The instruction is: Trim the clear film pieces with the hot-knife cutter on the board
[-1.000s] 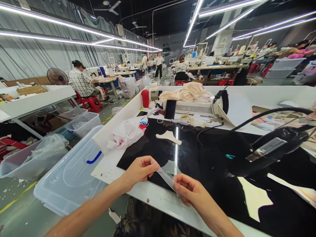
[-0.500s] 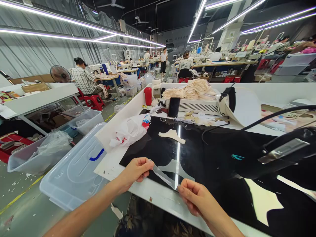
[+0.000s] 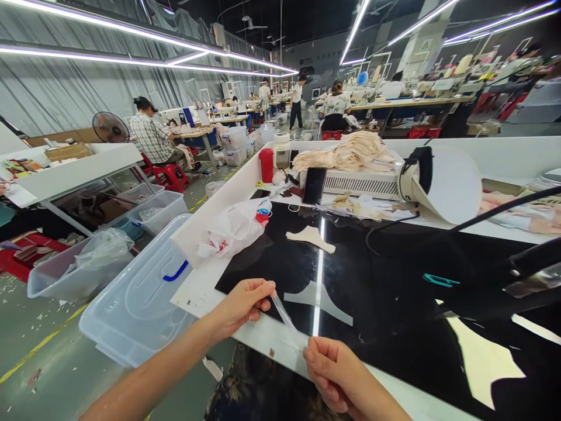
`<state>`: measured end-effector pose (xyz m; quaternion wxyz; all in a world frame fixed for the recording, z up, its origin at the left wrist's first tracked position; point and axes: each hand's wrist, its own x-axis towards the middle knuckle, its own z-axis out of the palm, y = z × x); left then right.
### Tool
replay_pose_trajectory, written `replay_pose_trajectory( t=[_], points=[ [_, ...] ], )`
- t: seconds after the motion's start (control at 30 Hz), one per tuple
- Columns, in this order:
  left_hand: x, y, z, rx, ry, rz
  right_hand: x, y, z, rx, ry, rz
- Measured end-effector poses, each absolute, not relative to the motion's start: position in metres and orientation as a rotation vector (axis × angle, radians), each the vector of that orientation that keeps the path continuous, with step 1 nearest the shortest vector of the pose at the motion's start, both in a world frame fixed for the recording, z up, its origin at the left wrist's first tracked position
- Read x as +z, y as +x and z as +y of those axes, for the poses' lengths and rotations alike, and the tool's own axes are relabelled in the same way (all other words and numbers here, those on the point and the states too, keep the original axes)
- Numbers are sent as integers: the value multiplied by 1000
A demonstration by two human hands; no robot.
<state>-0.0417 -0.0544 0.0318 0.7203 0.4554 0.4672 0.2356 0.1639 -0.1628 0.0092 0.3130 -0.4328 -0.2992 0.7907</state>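
Note:
My left hand point(image 3: 248, 307) pinches one end of a thin translucent strip point(image 3: 284, 316) between thumb and fingers. Its other end is pinched in my right hand point(image 3: 331, 371), so the strip slants down between them, just above the table's front edge. Beyond it, a grey-white curved piece point(image 3: 322, 301) lies flat on the glossy black tabletop point(image 3: 372, 280). Farther back rests a cream curved cutout point(image 3: 311, 238). To the right of my right hand lies a larger pale-yellow piece point(image 3: 486, 362), with a teal thread snipper point(image 3: 440, 280) above it.
A white plastic bag point(image 3: 236, 229) sits at the table's left. Behind are a red cup point(image 3: 266, 165), a phone point(image 3: 314, 186) and stacked cream fabric point(image 3: 346, 153). A black machine arm point(image 3: 534, 269) juts in from the right. Lidded bin point(image 3: 135, 292) stands left.
My right hand has moved slightly left and down, and the strip now hangs steeper and narrower, away from the grey-white piece. The whole view has shifted a little. Both hands still hold the strip.

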Motion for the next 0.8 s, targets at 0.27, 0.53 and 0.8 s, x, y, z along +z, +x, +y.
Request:
replay_pose_trajectory(
  t=[0.27, 0.53, 0.8],
  points=[
    [32, -39, -58, 558, 1075, 1008, -15, 152, -164, 2045, -1143, -864],
    [43, -35, -69, 687, 1252, 760, -6, 153, -171, 1828, -1242, -1125],
    [51, -44, -80, 732, 1481, 522, 4, 174, -164, 1470, -1358, -951]
  ],
)
